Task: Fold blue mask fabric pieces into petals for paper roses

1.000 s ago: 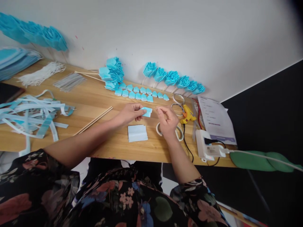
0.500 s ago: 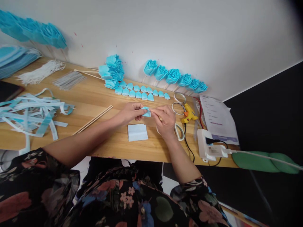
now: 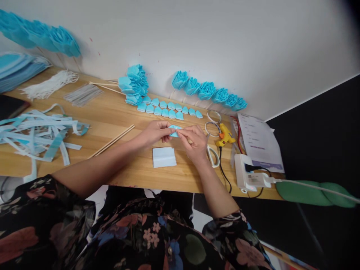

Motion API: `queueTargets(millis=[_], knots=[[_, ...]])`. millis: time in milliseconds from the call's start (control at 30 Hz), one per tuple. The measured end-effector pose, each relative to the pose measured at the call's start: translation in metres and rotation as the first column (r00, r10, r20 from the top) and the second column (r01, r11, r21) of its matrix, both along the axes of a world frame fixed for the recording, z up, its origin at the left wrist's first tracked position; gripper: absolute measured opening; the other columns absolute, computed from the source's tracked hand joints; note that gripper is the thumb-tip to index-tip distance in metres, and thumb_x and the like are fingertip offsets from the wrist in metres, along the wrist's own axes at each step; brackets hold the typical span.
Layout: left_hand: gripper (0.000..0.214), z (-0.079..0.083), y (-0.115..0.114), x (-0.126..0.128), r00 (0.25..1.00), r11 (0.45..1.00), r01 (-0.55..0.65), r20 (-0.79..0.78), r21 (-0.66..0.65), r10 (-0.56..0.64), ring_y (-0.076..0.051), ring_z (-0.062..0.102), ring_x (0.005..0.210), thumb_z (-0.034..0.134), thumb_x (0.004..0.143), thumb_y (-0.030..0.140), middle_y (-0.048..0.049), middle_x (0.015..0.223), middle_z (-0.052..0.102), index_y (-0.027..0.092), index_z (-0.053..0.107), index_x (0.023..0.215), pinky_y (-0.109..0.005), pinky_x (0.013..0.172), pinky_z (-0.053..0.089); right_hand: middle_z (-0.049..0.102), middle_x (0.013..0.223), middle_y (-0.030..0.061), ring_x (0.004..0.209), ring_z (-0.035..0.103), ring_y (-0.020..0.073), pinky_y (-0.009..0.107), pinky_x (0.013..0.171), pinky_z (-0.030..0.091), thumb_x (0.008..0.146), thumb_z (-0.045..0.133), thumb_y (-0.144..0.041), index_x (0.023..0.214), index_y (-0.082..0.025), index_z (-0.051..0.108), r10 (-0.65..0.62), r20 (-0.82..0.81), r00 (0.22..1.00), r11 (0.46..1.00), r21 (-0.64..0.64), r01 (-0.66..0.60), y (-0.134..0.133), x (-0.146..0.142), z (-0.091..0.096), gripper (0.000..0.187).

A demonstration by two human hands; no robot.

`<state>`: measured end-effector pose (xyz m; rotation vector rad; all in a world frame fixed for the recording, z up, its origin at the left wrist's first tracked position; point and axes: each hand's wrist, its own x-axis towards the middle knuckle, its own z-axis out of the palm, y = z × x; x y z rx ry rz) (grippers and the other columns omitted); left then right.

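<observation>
Between my hands, above the table, is a small light-blue petal of thin folded fabric. My left hand pinches its left side between thumb and fingers. The fingertips of my right hand are pressed together on its right side; a small pale bit shows among them, too small to name. Below on the table lies a stack of pale-blue fabric rectangles. Beyond my hands, several folded blue petals lie in two rows. White-handled scissors are partly hidden by my right hand.
Blue fabric roses on sticks lean along the wall, and more roses lie left of them. A yellow glue gun, two rings and a white power strip sit right. Wooden sticks and cut strips lie left.
The petal has been turned or tilted in my fingers and shows a flatter, wider shape. Both hands stay in nearly the same place. The view has shifted very slightly.
</observation>
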<state>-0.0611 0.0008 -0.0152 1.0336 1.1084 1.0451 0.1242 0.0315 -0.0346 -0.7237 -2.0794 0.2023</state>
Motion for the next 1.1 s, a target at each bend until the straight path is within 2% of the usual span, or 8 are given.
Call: queueTargets(millis=[200, 367, 433, 533, 633, 700, 933, 1100], knots=[[0.019, -0.004, 0.002, -0.002, 0.997, 0.999, -0.010, 0.071, -0.038, 0.013, -0.007, 0.054, 0.051, 0.061, 0.088, 0.017, 0.0016, 0.058, 0.060, 0.014, 0.058, 0.070, -0.020, 0.055, 0.042, 0.072, 0.085, 0.0036, 0.079, 0.063, 0.0179, 0.035, 0.072, 0.050, 0.092, 0.061, -0.022, 0.098, -0.028, 0.077, -0.023, 0.088, 0.996, 0.996, 0.088, 0.016, -0.002, 0.000, 0.002, 0.018], [0.022, -0.005, 0.005, -0.003, 0.999, 0.999, -0.042, 0.012, -0.027, 0.042, -0.007, 0.053, 0.049, 0.058, 0.090, 0.017, 0.0022, 0.054, 0.057, 0.014, 0.056, 0.068, -0.019, 0.053, 0.040, 0.072, 0.090, 0.0062, 0.082, 0.062, 0.0204, 0.036, 0.072, 0.049, 0.090, 0.062, -0.023, 0.106, -0.025, 0.076, -0.004, 0.154, 0.988, 0.986, 0.164, -0.021, -0.006, 0.000, 0.005, 0.021], [0.023, -0.002, 0.006, -0.003, 0.997, 0.999, -0.038, -0.066, -0.016, 0.037, -0.007, 0.052, 0.048, 0.057, 0.090, 0.015, 0.0027, 0.053, 0.056, 0.015, 0.056, 0.066, -0.019, 0.051, 0.039, 0.070, 0.089, 0.0057, 0.083, 0.062, 0.0205, 0.038, 0.075, 0.050, 0.092, 0.059, -0.025, 0.106, -0.025, 0.076, -0.013, 0.073, 0.997, 0.995, 0.099, 0.006, -0.006, 0.001, 0.006, 0.022], [0.022, 0.002, 0.005, -0.003, 0.987, 0.999, 0.020, -0.158, 0.031, -0.015, -0.007, 0.051, 0.048, 0.058, 0.088, 0.013, 0.0034, 0.053, 0.055, 0.015, 0.055, 0.066, -0.019, 0.052, 0.040, 0.070, 0.098, 0.0057, 0.093, 0.064, 0.0209, 0.040, 0.085, 0.053, 0.096, 0.053, -0.031, 0.118, -0.028, 0.070, -0.060, -0.087, 0.994, 0.992, -0.115, 0.050, -0.003, 0.005, 0.005, 0.028], [0.021, 0.001, 0.003, -0.002, 0.977, 0.994, 0.070, -0.208, 0.080, -0.052, -0.007, 0.051, 0.050, 0.061, 0.087, 0.017, 0.0034, 0.054, 0.054, 0.016, 0.056, 0.067, -0.018, 0.053, 0.041, 0.071, 0.110, 0.0057, 0.100, 0.065, 0.0204, 0.040, 0.089, 0.054, 0.097, 0.053, -0.036, 0.130, -0.029, 0.062, -0.011, -0.127, 0.992, 0.937, -0.348, -0.034, 0.001, 0.007, 0.002, 0.035], [0.020, -0.002, 0.002, -0.002, 0.967, 0.990, 0.088, -0.249, 0.110, -0.058, -0.008, 0.052, 0.053, 0.062, 0.086, 0.021, 0.0026, 0.057, 0.055, 0.016, 0.057, 0.067, -0.019, 0.053, 0.040, 0.072, 0.106, 0.0044, 0.095, 0.066, 0.0189, 0.038, 0.088, 0.055, 0.095, 0.057, -0.036, 0.132, -0.029, 0.061, 0.043, -0.131, 0.991, 0.889, -0.448, -0.097, 0.003, 0.007, 0.000, 0.038], [0.024, -0.002, -0.002, -0.002, 0.959, 0.981, 0.133, -0.269, 0.140, -0.092, -0.010, 0.053, 0.059, 0.061, 0.087, 0.034, 0.0005, 0.061, 0.055, 0.016, 0.058, 0.070, -0.020, 0.056, 0.042, 0.067, 0.086, -0.0004, 0.076, 0.061, 0.0145, 0.032, 0.077, 0.055, 0.091, 0.062, -0.035, 0.135, -0.029, 0.058, 0.058, -0.184, 0.981, 0.827, -0.542, -0.150, 0.004, 0.001, -0.006, 0.045], [0.023, -0.003, -0.001, -0.001, 0.965, 0.980, 0.168, -0.219, 0.106, -0.142, -0.010, 0.053, 0.058, 0.062, 0.086, 0.033, -0.0001, 0.063, 0.056, 0.017, 0.057, 0.071, -0.021, 0.055, 0.042, 0.066, 0.083, -0.0007, 0.074, 0.061, 0.0142, 0.031, 0.074, 0.055, 0.091, 0.061, -0.034, 0.134, -0.029, 0.057, 0.020, -0.252, 0.968, 0.827, -0.540, -0.157, 0.004, 0.000, -0.006, 0.044]])
